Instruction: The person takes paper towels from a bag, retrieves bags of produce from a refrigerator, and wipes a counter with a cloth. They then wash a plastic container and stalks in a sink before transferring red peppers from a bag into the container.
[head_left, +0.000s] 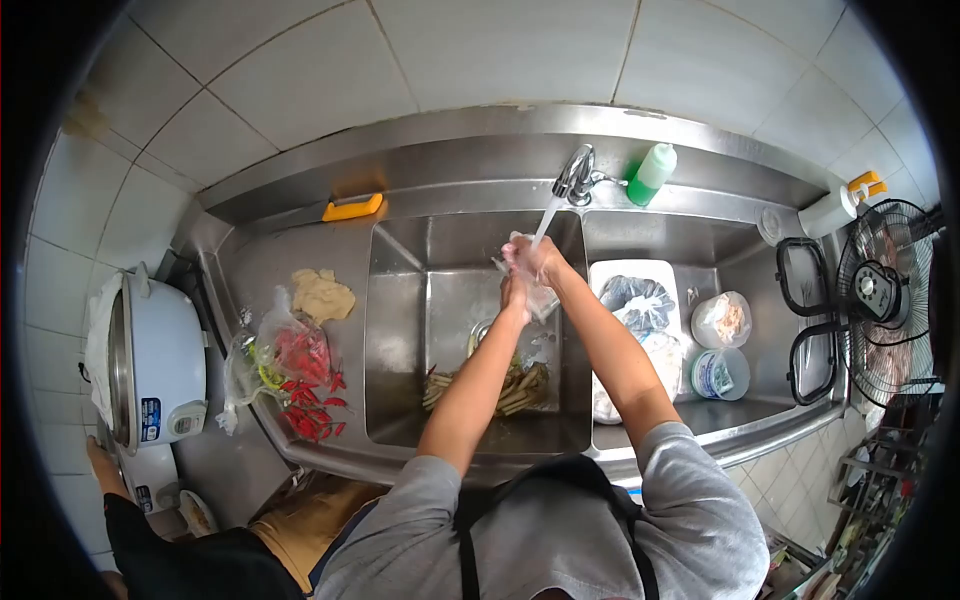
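Note:
Under the stream from the faucet (574, 178), my two hands meet above the left sink basin (400, 270). A wet, clear plastic bag (543, 303) is bunched between them, and whether anything is inside it I cannot make out. My left hand (514, 290) is closed on its near side. Closer to the water, my right hand (543, 259) curls around the upper part, its fingers partly hidden by bag and splash. Below my forearms, pale greenish stalks (520, 388) lie on the basin floor beside the drain.
Red chilies (312, 408) and bagged vegetables lie on the left drainboard near a yellow-handled tool (353, 208). The right basin holds a white tray (600, 275) with bags and two plastic tubs (721, 320). A green soap bottle (652, 175) stands behind. Another person's sleeve (190, 550) is at lower left.

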